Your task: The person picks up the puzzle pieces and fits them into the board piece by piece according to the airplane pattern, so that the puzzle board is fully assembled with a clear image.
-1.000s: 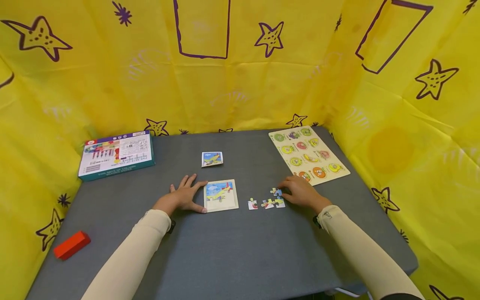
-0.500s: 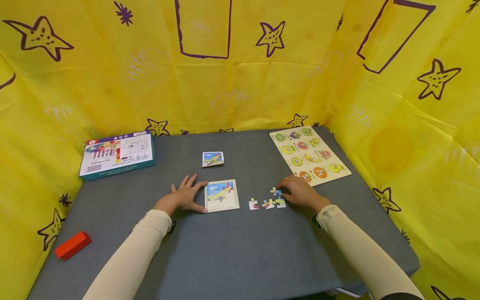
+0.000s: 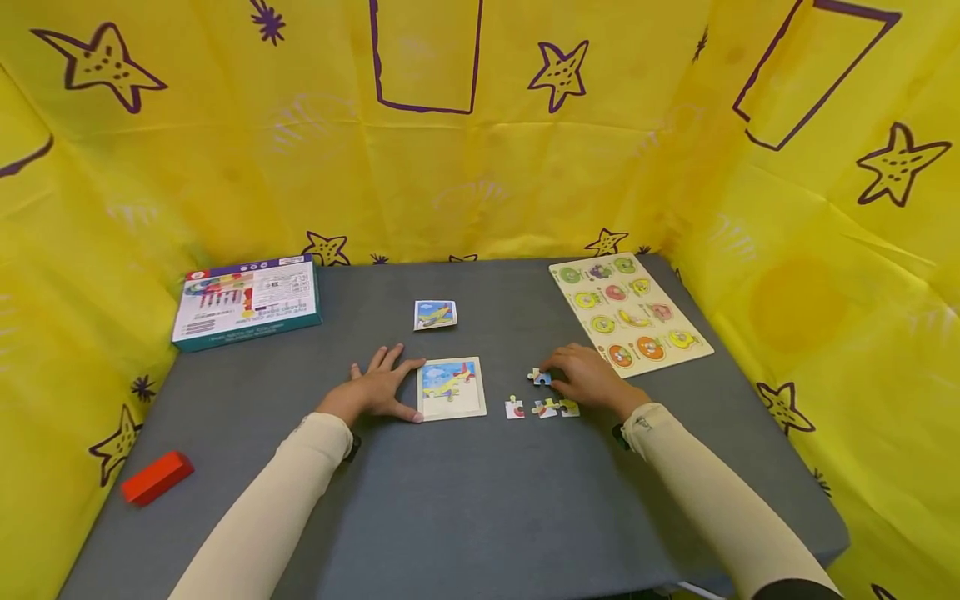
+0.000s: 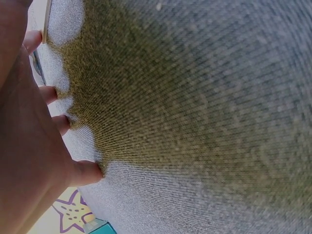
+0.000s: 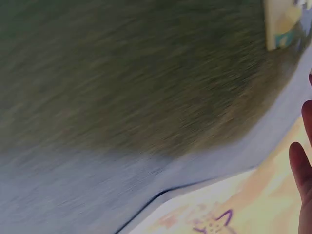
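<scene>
In the head view my left hand [image 3: 375, 393] lies with fingers spread, its thumb and index fingertips at the left edge of a small wooden puzzle tray [image 3: 465, 405]. The tray's upper part holds a partly assembled airplane picture; its lower part shows bare wood. To the right, my right hand [image 3: 587, 377] pinches a blue and white jigsaw piece [image 3: 539, 377] close over the table. Several loose jigsaw pieces [image 3: 547, 408] lie just below it. In the left wrist view the tray's edge [image 4: 47, 22] shows at a fingertip. The right wrist view catches only some fingers [image 5: 301, 168].
A small airplane picture card [image 3: 435, 314] lies behind the tray. At the back right is a wooden fruit puzzle board [image 3: 600, 304], near my right hand. A boxed toy set [image 3: 247, 304] sits back left, and a red block [image 3: 157, 478] front left. Yellow cloth [image 3: 420, 183] surrounds the grey table.
My right hand has moved left and slightly away from me with the jigsaw piece, off the loose pieces. My left hand stays at the tray. The head view has shifted slightly left.
</scene>
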Demonstrator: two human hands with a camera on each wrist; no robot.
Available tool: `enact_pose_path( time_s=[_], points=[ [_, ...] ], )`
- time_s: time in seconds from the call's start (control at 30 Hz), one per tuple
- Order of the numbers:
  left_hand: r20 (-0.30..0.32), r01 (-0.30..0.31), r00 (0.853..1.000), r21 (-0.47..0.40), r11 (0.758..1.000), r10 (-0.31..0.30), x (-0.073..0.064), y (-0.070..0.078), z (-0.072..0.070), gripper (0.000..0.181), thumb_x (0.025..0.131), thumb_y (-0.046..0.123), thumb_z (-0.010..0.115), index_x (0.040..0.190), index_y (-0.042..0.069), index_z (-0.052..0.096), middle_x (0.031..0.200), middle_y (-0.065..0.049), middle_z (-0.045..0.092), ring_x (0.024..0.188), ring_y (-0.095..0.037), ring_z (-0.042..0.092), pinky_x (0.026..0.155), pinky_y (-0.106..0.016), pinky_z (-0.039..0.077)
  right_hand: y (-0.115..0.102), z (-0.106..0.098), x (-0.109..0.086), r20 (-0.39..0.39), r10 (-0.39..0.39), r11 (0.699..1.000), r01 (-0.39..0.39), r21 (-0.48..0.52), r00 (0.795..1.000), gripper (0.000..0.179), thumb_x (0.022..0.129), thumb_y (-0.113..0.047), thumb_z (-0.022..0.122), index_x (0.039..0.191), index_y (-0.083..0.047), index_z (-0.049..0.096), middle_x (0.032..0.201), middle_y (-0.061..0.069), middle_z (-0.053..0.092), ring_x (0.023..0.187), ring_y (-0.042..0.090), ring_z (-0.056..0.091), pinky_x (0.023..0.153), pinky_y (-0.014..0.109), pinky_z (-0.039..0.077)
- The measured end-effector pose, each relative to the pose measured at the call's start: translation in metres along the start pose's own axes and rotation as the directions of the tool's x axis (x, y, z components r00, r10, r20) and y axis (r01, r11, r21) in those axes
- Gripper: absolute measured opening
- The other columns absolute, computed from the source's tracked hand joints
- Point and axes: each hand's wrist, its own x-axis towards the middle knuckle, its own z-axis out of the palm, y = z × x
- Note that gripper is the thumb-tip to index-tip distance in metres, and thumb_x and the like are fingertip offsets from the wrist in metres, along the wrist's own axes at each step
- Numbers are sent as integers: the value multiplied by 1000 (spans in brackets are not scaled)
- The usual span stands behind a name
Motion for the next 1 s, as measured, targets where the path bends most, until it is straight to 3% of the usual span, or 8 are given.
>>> enact_pose_path(
  time_s=[0.23,0.5,0.7,1.0],
  points=[
    [-2,2,1000,0,1000,-2,-2,3,-1,104,72,62,76,155,28,23,162,-18,0,147,-45,-5,102,-79,3,-24,8,33,-14,-72,997,72,-7,997,23,84,-15,74,107,-12,73,104,2,69,99,23,62,90,42,48],
    [-3,22,1000,11,1000,-22,-4,4,-1,104,72,61,77,155,29,23,163,-16,0,148,-43,-5,104,-78,4,-63,23,67,22,-153,988,153,18,988,24,87,-19,72,111,-14,72,110,2,68,103,23,61,92,42,47],
    [4,23,1000,19,1000,-23,0,3,-1,105,71,62,77,155,29,22,163,-16,-1,148,-42,-6,104,-77,4,-76,29,77,27,-179,983,178,33,983,20,88,-16,69,107,-17,74,108,1,68,99,22,60,88,42,47],
    [15,38,999,34,999,-38,0,2,0,104,72,64,75,155,31,22,163,-15,-1,148,-42,-6,104,-78,5,-78,33,78,31,-199,980,198,32,980,19,87,-14,68,105,-18,74,106,1,67,94,21,59,84,40,47]
  ],
)
